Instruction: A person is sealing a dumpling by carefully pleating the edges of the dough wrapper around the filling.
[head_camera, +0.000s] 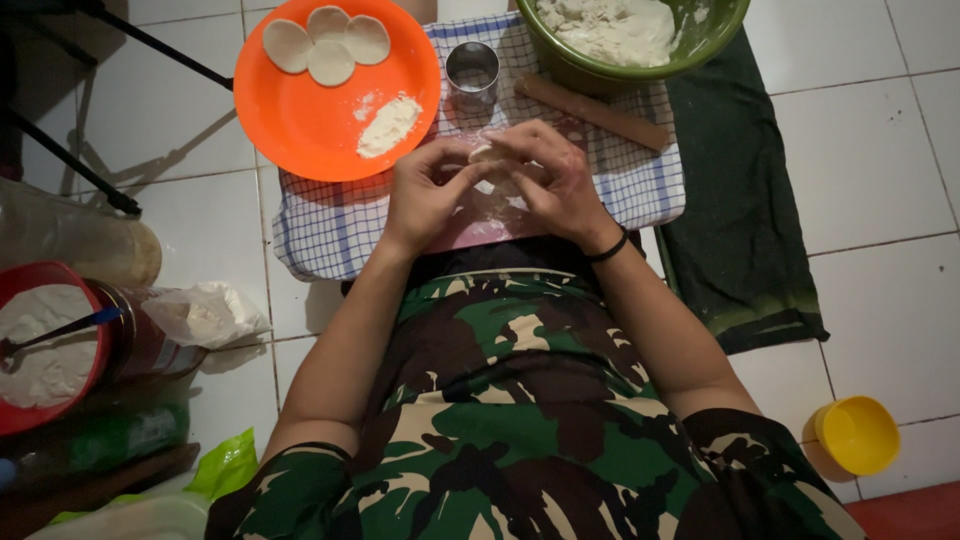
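1. white floor tiles (870, 150) under a checked cloth (340, 225).
2. left hand (425, 195) and right hand (560, 180) meet, fingers pinched on a small dough piece (484, 156) between them, equally near both.
3. orange plate (300, 120) lies up-left, rolling pin (592, 112) just beyond.

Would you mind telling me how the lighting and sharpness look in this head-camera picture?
Head view: dim overall, the lower left corner darkest; tripod legs cast soft shadows on the white tiles; the orange plate is sharp, while both hands pinching the dough piece look slightly soft.
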